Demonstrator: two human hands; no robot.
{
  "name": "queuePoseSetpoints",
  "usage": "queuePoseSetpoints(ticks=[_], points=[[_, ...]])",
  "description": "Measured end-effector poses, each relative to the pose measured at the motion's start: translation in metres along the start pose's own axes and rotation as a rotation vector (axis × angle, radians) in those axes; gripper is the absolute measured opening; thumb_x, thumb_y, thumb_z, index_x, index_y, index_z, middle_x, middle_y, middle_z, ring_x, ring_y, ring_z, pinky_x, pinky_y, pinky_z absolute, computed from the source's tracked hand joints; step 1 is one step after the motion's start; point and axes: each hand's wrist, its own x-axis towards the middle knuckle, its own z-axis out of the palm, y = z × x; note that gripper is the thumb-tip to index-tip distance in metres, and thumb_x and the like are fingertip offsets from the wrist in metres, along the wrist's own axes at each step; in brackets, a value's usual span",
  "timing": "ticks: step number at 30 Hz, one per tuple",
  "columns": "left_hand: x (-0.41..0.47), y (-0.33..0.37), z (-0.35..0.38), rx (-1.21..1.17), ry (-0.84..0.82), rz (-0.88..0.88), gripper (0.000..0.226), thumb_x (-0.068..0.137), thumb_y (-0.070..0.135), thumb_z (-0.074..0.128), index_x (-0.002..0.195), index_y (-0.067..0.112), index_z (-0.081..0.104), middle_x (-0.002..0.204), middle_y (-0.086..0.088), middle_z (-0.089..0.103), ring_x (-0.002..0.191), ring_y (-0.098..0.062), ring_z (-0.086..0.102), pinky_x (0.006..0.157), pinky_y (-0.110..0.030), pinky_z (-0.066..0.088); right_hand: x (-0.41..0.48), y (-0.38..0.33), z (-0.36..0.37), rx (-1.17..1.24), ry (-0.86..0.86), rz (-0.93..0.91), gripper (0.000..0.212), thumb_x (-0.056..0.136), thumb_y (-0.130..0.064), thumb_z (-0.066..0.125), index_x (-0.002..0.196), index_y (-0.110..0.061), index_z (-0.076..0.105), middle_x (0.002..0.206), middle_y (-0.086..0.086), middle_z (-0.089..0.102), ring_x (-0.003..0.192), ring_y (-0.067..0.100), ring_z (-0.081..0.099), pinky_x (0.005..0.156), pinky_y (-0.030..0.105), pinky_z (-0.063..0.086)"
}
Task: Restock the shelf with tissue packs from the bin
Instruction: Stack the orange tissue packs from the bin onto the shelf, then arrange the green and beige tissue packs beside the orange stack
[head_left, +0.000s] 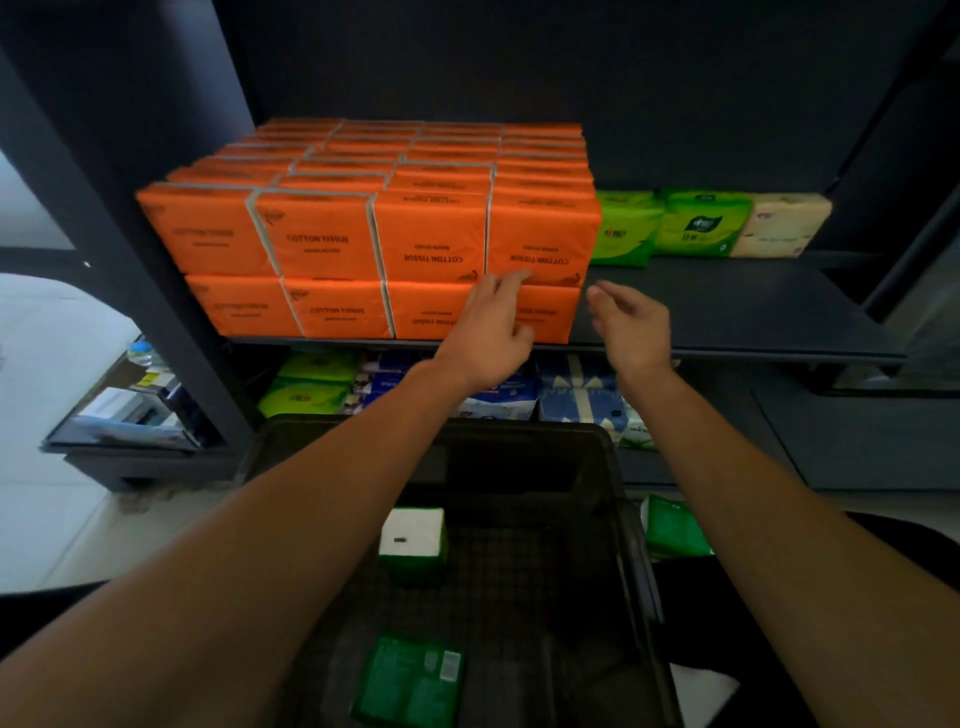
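The stack of orange plastic-wrapped "COTTON TISSUE" packs (363, 234) fills the left part of the dark shelf board (753, 312), 2 layers high and 4 columns wide at the front. The left hand (488, 332) rests its straight fingers (511, 280) against the rightmost column, holding nothing. The right hand (631, 325) hovers just beside the stack, fingers loosely spread and empty. Green packs (675, 223) and a cream pack (784, 223) sit further right. Below, the dark plastic bin (623, 519) holds a white-topped green pack (414, 540) and a flat green pack (410, 680)
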Motion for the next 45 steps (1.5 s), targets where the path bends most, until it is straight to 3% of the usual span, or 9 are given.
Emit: queuePoseSetpoints(ticks=[3,5,11,16,24,33,40,43,45], points=[[-0.003,0.000,-0.002,-0.020,-0.045,-0.007,0.058,0.092,0.015,0.052,0.145,0.019,0.028,0.136,-0.006,0.039,0.128,-0.020,0.038,0.109,-0.038,0.035,-0.010,-0.004,-0.008,-0.040,-0.051,-0.051,0.005,0.089,-0.025,0.066,0.087,-0.027,0.070,0.097,0.003,0.072,0.098,0.019,0.068,0.094,0.045,0.053],[-0.006,0.002,-0.004,-0.033,-0.061,-0.015,0.056,0.093,0.014,0.052,0.144,0.020,0.030,0.135,-0.005,0.041,0.123,-0.018,0.042,0.103,-0.035,0.040,-0.016,-0.007,-0.012,-0.055,-0.100,-0.069,0.012,0.091,-0.023,0.064,0.081,-0.029,0.067,0.094,0.005,0.071,0.096,0.020,0.068,0.092,0.044,0.054],[-0.021,0.006,-0.006,-0.094,-0.177,-0.076,0.027,0.095,0.012,0.048,0.120,0.019,0.057,0.108,-0.005,0.063,0.094,-0.023,0.062,0.079,-0.037,0.052,-0.044,-0.018,-0.019,-0.143,-0.362,0.028,0.007,0.094,-0.019,0.060,0.092,-0.016,0.066,0.096,0.015,0.067,0.085,0.022,0.064,0.081,0.038,0.054],[-0.033,0.002,-0.008,0.011,-0.399,-0.136,0.022,0.095,0.013,0.050,0.112,0.016,0.063,0.104,-0.003,0.065,0.098,-0.015,0.062,0.084,-0.029,0.051,-0.062,-0.013,-0.017,-0.305,-0.531,0.063,0.011,0.093,-0.021,0.061,0.086,-0.017,0.068,0.086,0.007,0.067,0.081,0.020,0.063,0.076,0.037,0.051],[-0.077,-0.023,-0.013,0.109,-0.383,-0.215,0.023,0.093,0.015,0.051,0.111,0.017,0.064,0.095,-0.002,0.067,0.088,-0.013,0.061,0.075,-0.022,0.043,-0.089,0.012,0.000,-0.392,-0.622,0.096,0.008,0.092,-0.017,0.060,0.092,-0.012,0.066,0.093,0.013,0.066,0.070,0.015,0.060,0.063,0.026,0.047],[-0.115,-0.083,-0.013,0.104,-0.457,-0.334,0.023,0.095,0.014,0.048,0.111,0.016,0.064,0.098,-0.004,0.066,0.095,-0.019,0.062,0.088,-0.033,0.049,-0.119,0.053,0.051,-0.459,-0.835,0.168,0.008,0.093,-0.022,0.061,0.087,-0.021,0.066,0.087,-0.003,0.066,0.081,0.015,0.063,0.075,0.031,0.051],[-0.135,-0.146,0.011,0.011,-0.482,-0.498,0.024,0.094,0.013,0.049,0.113,0.017,0.065,0.102,-0.003,0.067,0.095,-0.013,0.060,0.084,-0.024,0.044,-0.131,0.114,0.085,-0.522,-0.898,0.276,0.011,0.087,-0.022,0.068,0.079,-0.028,0.066,0.084,-0.003,0.068,0.079,0.015,0.064,0.069,0.025,0.051],[-0.143,-0.175,0.025,-0.030,-0.489,-0.557,0.025,0.095,0.014,0.048,0.113,0.017,0.064,0.103,-0.003,0.068,0.092,-0.012,0.060,0.079,-0.022,0.042,-0.135,0.151,0.096,-0.542,-0.918,0.322,0.005,0.084,-0.020,0.072,0.084,-0.023,0.069,0.090,0.002,0.069,0.086,0.015,0.064,0.084,0.034,0.053],[-0.149,-0.196,0.035,-0.048,-0.499,-0.594,0.024,0.094,0.014,0.050,0.113,0.017,0.065,0.107,-0.005,0.068,0.093,-0.013,0.060,0.079,-0.022,0.042,-0.137,0.176,0.104,-0.615,-0.937,0.325,0.024,0.080,-0.023,0.076,0.103,-0.016,0.069,0.105,0.003,0.068,0.098,0.015,0.062,0.093,0.032,0.049]])
